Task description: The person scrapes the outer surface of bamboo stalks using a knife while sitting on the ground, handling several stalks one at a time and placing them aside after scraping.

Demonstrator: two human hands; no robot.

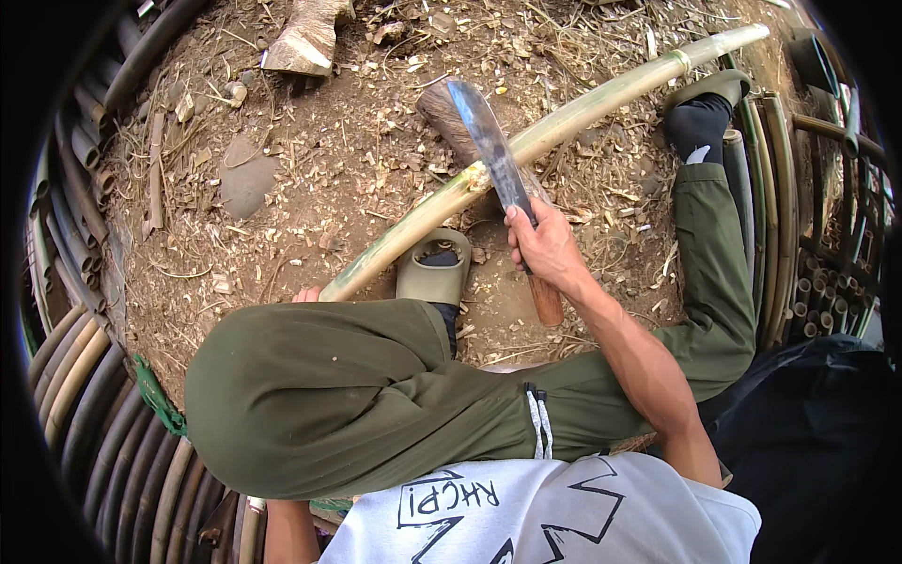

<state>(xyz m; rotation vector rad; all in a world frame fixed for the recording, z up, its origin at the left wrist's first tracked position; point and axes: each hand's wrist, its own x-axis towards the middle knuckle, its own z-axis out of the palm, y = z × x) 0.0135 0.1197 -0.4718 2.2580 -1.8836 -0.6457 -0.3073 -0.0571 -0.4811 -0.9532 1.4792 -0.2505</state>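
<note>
In my right hand (547, 246) is a machete (490, 136), with the fingers wrapped near where its dark blade meets the wooden handle. The blade points up and to the left, lying over a long, pale green bamboo pole (597, 103). Beside the blade, a node of the pole has a rough, freshly cut look. A short wooden log (443, 111) lies under the pole. At the pole's near left end, the fingertips of my left hand (307, 294) show against it. My raised knee hides the rest of that hand.
Wood chips litter the dirt ground (301, 169). My sandalled foot (434, 268) is close beside the pole. A flat stone (247, 177) and a wood block (305, 42) lie farther off. Bamboo poles are stacked left (122, 461) and right (775, 216). Black sheeting (808, 423) lies at lower right.
</note>
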